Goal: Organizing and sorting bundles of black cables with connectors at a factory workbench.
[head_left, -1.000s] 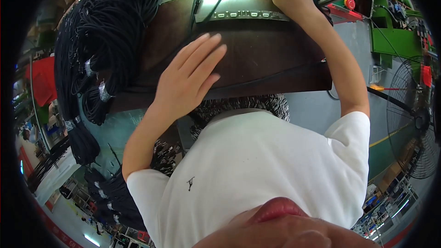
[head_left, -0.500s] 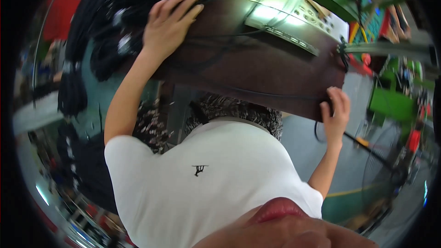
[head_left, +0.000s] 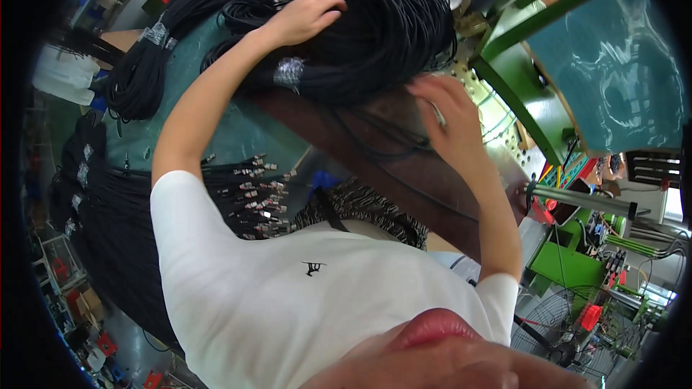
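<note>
A big coil of thin black cables (head_left: 393, 29) lies on the work surface in front of me, bound with clear wrap (head_left: 290, 72). My left hand (head_left: 304, 18) is over the coil's left part with its fingers curled; what they hold, if anything, is hidden. At the coil's right edge is my right hand (head_left: 453, 119), fingers bent and slightly blurred, thumb apart from them. No held thing can be made out in it. Loose black cables (head_left: 382, 133) run from beneath the coil across the dark brown board (head_left: 404, 180).
More wrapped black cable bundles (head_left: 137, 79) lie at the left. Several metal-tipped cable ends (head_left: 256, 198) stick out beside my body. A green machine frame (head_left: 515, 86) and a metal plate with holes (head_left: 512, 130) stand right. A fan (head_left: 562, 331) is at lower right.
My right hand has left the board's near right edge and moved up and left to the cable coil. My left hand has moved right over the cables. The view has swung left.
</note>
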Demonstrator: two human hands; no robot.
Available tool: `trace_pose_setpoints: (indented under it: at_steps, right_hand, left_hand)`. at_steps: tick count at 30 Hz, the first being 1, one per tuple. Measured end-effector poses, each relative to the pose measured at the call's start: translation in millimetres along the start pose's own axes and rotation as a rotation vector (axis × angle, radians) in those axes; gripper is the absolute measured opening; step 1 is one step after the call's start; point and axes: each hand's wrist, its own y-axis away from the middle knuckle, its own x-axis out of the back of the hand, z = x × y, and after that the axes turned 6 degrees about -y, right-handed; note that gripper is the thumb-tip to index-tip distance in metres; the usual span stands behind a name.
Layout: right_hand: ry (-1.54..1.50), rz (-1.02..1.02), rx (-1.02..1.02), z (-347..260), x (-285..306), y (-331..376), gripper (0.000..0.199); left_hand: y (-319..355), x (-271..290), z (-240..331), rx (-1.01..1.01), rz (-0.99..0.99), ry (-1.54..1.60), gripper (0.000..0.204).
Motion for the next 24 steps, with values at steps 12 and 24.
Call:
trace_pose_setpoints:
  at_steps: [12,24]
  right_hand:
    - [0.328,-0.47,-0.505,124,-133,-175,0.032]
    - [-0.031,0.002,-0.716,101,-131,-173,0.044]
  left_hand:
    - [-57,68,-59,-0.032,-0.43,0.007,0.088]
    - [-63,31,-68,-0.17,-0.659,-0.113,0.096]
